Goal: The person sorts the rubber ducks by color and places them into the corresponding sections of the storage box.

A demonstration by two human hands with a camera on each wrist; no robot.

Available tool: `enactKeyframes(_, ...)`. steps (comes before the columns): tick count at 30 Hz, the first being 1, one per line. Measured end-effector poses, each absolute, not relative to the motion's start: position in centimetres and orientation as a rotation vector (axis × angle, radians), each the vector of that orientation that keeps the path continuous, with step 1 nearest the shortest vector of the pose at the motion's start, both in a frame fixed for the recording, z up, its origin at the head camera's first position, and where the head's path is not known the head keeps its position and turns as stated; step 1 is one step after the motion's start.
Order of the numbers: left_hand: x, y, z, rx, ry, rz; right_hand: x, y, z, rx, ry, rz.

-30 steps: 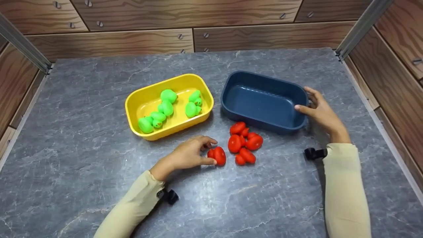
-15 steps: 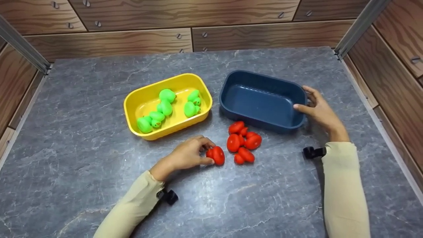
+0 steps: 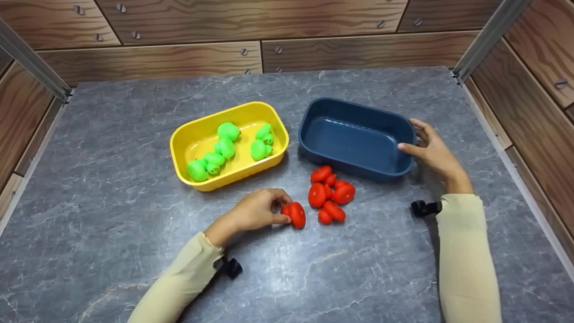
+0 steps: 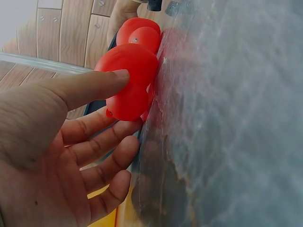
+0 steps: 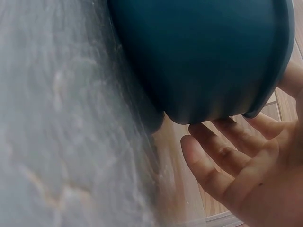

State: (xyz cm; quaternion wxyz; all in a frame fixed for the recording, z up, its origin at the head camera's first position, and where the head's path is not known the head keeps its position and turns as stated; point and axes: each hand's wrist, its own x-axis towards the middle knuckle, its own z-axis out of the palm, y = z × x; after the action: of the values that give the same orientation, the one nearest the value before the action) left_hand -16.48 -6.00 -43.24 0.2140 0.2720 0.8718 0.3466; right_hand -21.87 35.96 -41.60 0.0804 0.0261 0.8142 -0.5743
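My left hand (image 3: 259, 210) pinches a red toy duck (image 3: 297, 215) low over the table, near the middle. In the left wrist view the thumb lies across the duck (image 4: 130, 66) and the fingers curl behind it. Several more red toy ducks (image 3: 317, 194) lie in a cluster just to its right. My right hand (image 3: 439, 154) grips the right end of a dark blue bin (image 3: 358, 167), thumb over the rim inside and fingers along the outer wall. The right wrist view shows those fingertips against the bin's outside (image 5: 199, 61).
A yellow bin (image 3: 228, 178) stands left of the blue one, with several green toy ducks (image 3: 225, 147) in it. The grey marbled table (image 3: 287, 278) is bounded by wood-patterned panels (image 3: 179, 58) at the back and sides.
The left fingers have closed in round the red duck, and it has turned slightly in their hold. The right hand stays on the blue bin's end.
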Motion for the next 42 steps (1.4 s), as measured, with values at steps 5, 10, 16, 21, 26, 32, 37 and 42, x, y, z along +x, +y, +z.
enactKeyframes(5,-16.5,-6.1,-43.2,0.75,2.437,0.987,-22.0,35.9,-41.6,0.077,2.433,-1.711)
enactKeyframes(10,-16.3,-5.9,-42.8,0.723,2.476,1.062,-22.0,35.9,-41.5,0.089,2.418,-1.72)
enactKeyframes(16,-16.0,-5.4,-42.0,0.753,2.516,1.191,-21.8,36.4,-41.5,0.111,2.434,-1.674)
enactKeyframes(21,-16.0,-5.1,-41.5,0.767,2.546,1.286,-21.8,36.3,-41.6,0.107,2.427,-1.673)
enactKeyframes(26,-16.4,-4.5,-41.0,0.788,2.555,1.351,-21.8,36.2,-41.6,0.094,2.434,-1.649)
enactKeyframes(32,-17.3,-3.2,-40.5,0.811,2.524,1.499,-21.9,36.2,-41.4,0.093,2.447,-1.635)
enactKeyframes(37,-17.9,-2.1,-40.4,0.782,2.517,1.605,-21.9,36.1,-41.5,0.104,2.436,-1.651)
enactKeyframes(42,-18.5,-1.1,-40.2,0.769,2.516,1.704,-22.0,36.2,-41.7,0.108,2.427,-1.672)
